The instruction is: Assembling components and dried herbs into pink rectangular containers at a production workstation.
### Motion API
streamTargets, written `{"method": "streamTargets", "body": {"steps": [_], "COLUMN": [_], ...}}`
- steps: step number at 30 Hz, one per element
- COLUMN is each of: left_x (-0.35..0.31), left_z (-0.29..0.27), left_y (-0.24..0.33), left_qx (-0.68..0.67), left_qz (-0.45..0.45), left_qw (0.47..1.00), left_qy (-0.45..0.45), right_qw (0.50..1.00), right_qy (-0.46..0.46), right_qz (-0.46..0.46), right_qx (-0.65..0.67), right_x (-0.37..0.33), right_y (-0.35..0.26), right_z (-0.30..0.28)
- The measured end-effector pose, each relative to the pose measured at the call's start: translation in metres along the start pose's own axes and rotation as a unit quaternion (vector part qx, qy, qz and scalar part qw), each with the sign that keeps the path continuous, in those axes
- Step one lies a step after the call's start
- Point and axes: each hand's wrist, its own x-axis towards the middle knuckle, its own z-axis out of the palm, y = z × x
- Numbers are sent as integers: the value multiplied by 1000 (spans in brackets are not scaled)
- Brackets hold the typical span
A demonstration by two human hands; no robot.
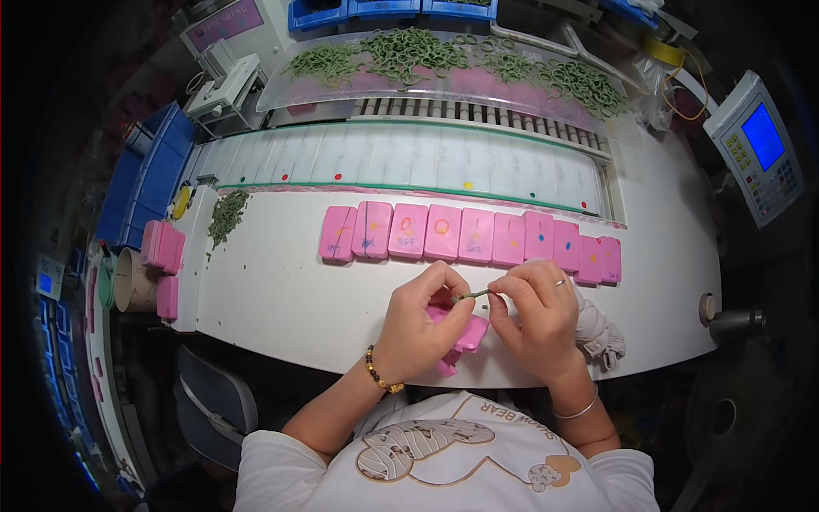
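Observation:
My left hand (422, 324) is closed round a pink rubber mold (465, 331), whose flaps hang loose below the fingers. Its thumb and forefinger meet at one end of a thin green wax piece (476, 294). The other end is pinched between the thumb and fingertips of my right hand (539, 311). Both hands are above the near edge of the white table (281, 290). Just beyond them runs a row of several pink molds (441, 232), some with coloured marks. A crumpled white cloth (597, 331) lies beside my right wrist.
A clear tray (281, 96) at the back holds many green rings (414, 55). In front of it are rollers (409, 107) and a pale, green-edged strip (384, 158). Green scraps (227, 220) lie at left, near stacked pink molds (162, 246). A keypad device (758, 145) stands right.

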Motion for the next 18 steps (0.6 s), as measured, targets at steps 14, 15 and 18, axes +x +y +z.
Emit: {"method": "streamTargets", "body": {"steps": [14, 15, 18], "left_x": [2, 2, 2], "left_z": [12, 12, 8], "left_y": [-3, -3, -4], "left_qx": [229, 254, 280], "left_qz": [252, 276, 307], "left_qw": [938, 925, 906], "left_qy": [64, 65, 85], "right_qw": [957, 911, 766], "right_qy": [41, 61, 72], "right_qz": [217, 311, 436], "right_qx": [186, 263, 466], "right_x": [-10, -11, -4], "right_y": [0, 1, 4], "right_z": [16, 17, 6]}}
